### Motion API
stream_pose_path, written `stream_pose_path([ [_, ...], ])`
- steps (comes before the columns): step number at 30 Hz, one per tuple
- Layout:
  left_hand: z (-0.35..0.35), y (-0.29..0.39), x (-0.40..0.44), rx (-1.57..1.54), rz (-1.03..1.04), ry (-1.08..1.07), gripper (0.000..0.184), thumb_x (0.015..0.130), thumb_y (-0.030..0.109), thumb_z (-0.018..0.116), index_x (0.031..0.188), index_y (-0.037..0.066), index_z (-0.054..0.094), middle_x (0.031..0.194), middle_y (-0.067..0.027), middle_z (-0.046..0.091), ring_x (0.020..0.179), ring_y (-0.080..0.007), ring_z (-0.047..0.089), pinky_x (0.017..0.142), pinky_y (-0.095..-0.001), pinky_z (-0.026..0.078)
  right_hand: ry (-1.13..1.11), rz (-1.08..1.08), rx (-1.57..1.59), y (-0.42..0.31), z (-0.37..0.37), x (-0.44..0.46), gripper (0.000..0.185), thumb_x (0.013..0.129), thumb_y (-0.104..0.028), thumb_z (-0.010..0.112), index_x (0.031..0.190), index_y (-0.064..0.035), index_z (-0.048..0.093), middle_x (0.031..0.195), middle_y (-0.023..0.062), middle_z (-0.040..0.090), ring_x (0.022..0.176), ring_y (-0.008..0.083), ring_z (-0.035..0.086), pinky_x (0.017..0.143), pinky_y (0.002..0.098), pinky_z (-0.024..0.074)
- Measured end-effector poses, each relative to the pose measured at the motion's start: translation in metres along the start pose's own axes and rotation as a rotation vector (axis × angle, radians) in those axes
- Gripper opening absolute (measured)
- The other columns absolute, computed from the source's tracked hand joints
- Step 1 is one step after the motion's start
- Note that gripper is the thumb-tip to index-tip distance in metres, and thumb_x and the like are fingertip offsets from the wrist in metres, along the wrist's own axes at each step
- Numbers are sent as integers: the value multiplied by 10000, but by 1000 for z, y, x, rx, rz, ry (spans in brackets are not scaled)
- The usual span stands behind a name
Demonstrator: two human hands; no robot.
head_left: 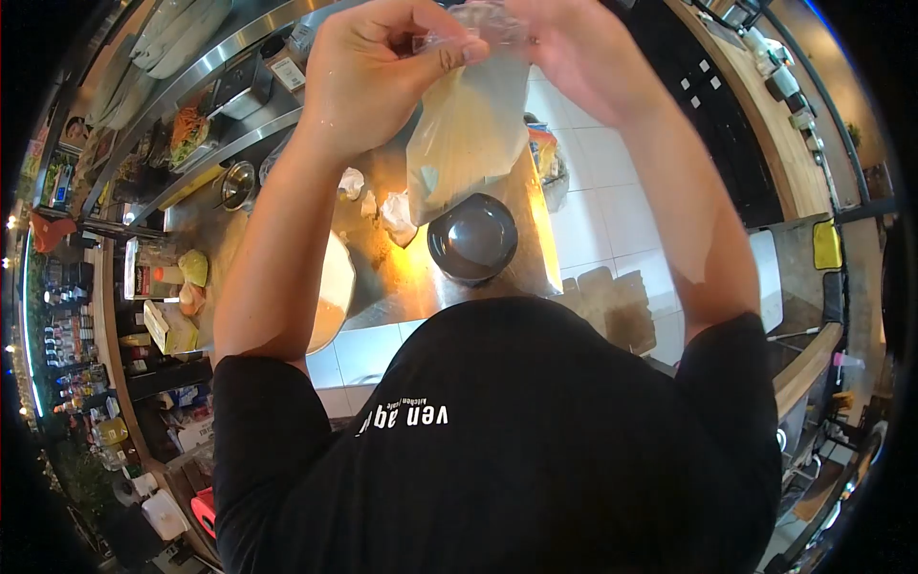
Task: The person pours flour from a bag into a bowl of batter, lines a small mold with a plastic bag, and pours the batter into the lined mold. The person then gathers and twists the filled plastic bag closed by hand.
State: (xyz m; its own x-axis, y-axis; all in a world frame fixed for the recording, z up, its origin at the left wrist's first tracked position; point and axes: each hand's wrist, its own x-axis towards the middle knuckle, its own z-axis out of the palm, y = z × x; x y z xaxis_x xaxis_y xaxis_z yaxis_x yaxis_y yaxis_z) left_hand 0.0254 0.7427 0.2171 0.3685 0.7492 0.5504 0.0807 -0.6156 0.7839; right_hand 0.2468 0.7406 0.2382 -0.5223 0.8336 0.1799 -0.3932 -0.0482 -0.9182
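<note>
A clear plastic bag [469,124] with pale, cloudy contents hangs at the top centre, held by its gathered upper end. My left hand [368,72] pinches the bag's top between thumb and fingers. At the other side of the bag's top is my right hand [583,57], its fingertips partly cut off by the frame edge and blurred. Below the bag, a dark round bowl [471,239] stands on the steel counter [382,301]. Crumpled white plastic [397,212] lies just left of the bowl.
A large round pale board [333,292] lies partly under my left forearm. Colourful packaging [547,158] stands by the counter's right edge. A small metal bowl [236,182] and a tray of shredded vegetables [189,132] are at the left. White floor tiles [607,172] show at the right.
</note>
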Motion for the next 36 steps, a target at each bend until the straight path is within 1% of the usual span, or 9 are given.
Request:
stream_pose_path([
  [2,-5,-11,8,88,52,-20,262,928,93,833,1134,-5,706,1030,-111,763,810,-135,718,741,-255,569,70,-451,-476,47,-17,-6,539,910,-270,847,1346,-37,631,1195,132,730,1142,213,713,1001,375,577],
  [4,10,7,18,-18,103,65,205,923,67,817,795,1,671,682,-34,651,584,-62,570,508,-262,416,57,-506,-638,74,-9,-9,676,899,-406,867,1414,-78,578,1303,128,684,1245,223,654,1075,424,521],
  [10,0,31,27,164,102,15,178,925,37,823,824,24,678,699,19,653,640,-27,579,572,-225,470,-59,-219,-441,94,9,8,327,1089,-356,646,1217,-56,628,991,54,675,935,189,698,870,370,577],
  [12,2,41,20,35,-212,46,129,944,28,801,969,29,674,776,-15,676,681,-59,599,609,-233,500,-50,-223,-394,90,5,14,310,1107,-370,605,1111,-61,626,902,44,658,856,170,691,812,349,565],
  [13,5,39,15,-31,-23,126,213,962,50,786,1108,37,632,857,-57,688,724,-89,625,630,-241,516,-34,-229,-347,85,4,15,346,1125,-385,565,1005,-66,624,812,35,641,776,152,685,754,328,554],
  [16,-21,-26,-12,-136,136,158,1251,690,592,950,1602,40,297,1487,-193,540,1246,-291,624,1065,-468,492,-24,-220,-339,61,17,17,347,1125,-369,570,963,-64,610,777,32,612,744,157,671,712,336,553],
  [19,10,-50,-67,54,36,70,1395,595,632,980,1644,60,261,1578,-208,437,1453,-325,454,1215,-502,344,-83,-348,-368,50,25,29,367,1125,-367,572,931,-60,627,768,32,615,743,152,664,719,331,552],
  [25,52,-37,-78,-102,-164,140,767,692,362,942,1311,44,620,1227,-116,696,1134,-271,696,1001,-405,544,-247,-172,-199,52,31,39,249,1119,-261,581,1075,-36,679,886,41,687,860,138,672,789,310,551],
  [36,41,-27,-78,-83,-257,249,408,831,207,861,1173,41,710,1048,-97,778,960,-220,755,880,-371,584,-166,-296,-443,38,48,38,333,1102,-358,618,953,-70,691,838,37,708,822,159,708,808,340,565],
])
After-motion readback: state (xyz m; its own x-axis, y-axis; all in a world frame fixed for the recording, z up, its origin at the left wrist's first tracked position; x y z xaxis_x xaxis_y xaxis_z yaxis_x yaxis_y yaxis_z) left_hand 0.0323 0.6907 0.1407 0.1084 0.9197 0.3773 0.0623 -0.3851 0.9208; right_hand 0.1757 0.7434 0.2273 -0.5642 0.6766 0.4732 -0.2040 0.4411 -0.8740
